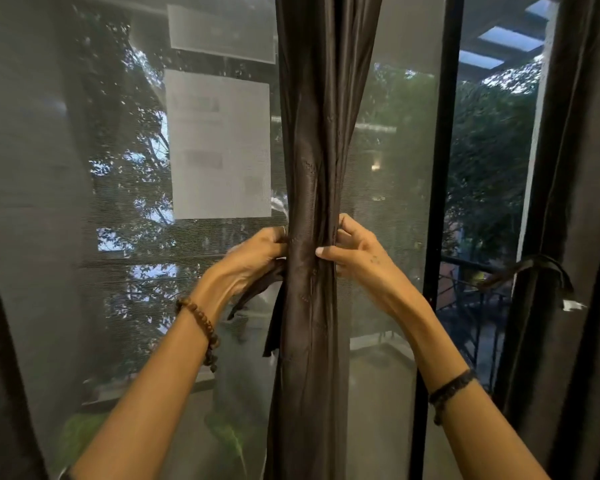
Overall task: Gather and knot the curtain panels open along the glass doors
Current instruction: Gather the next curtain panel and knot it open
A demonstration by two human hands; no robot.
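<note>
A dark brown curtain panel (314, 140) hangs bunched into a narrow column in front of the glass door. My left hand (257, 258) presses its left side and grips a dark fabric tie strip (272, 306) that dangles below it. My right hand (355, 252) pinches the bunch from the right, thumb across the front. A second dark curtain panel (575, 202) at the right edge is cinched by a knotted tie (544, 268) with a white tag.
A sheer mesh screen (84, 202) covers the glass, with two paper sheets (219, 143) stuck on it. A black door frame (437, 202) stands just right of the bunch. A balcony railing and trees lie beyond. Another dark curtain edge (0, 375) hangs at far left.
</note>
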